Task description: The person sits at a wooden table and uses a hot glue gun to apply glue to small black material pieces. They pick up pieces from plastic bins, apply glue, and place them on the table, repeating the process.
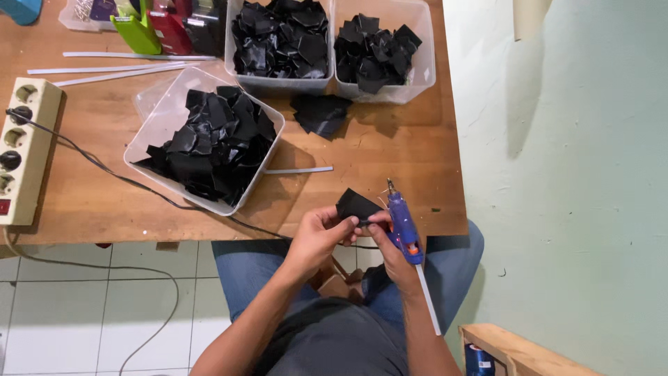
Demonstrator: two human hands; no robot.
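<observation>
Near the tabletop's (390, 150) front right edge, the left hand (316, 237) pinches a small folded black glossy paper piece (356, 205); the right hand (393, 251) grips a blue hot-glue gun (403, 223). Keeping fingers off the nozzle seems wise.

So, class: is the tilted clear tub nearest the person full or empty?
Roughly half full: the tilted clear tub holds black pieces heaped toward its lower side, upper corner bare.

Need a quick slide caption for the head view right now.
Left hand and right hand fold a black piece, right also gripping a blue glue gun.
</observation>
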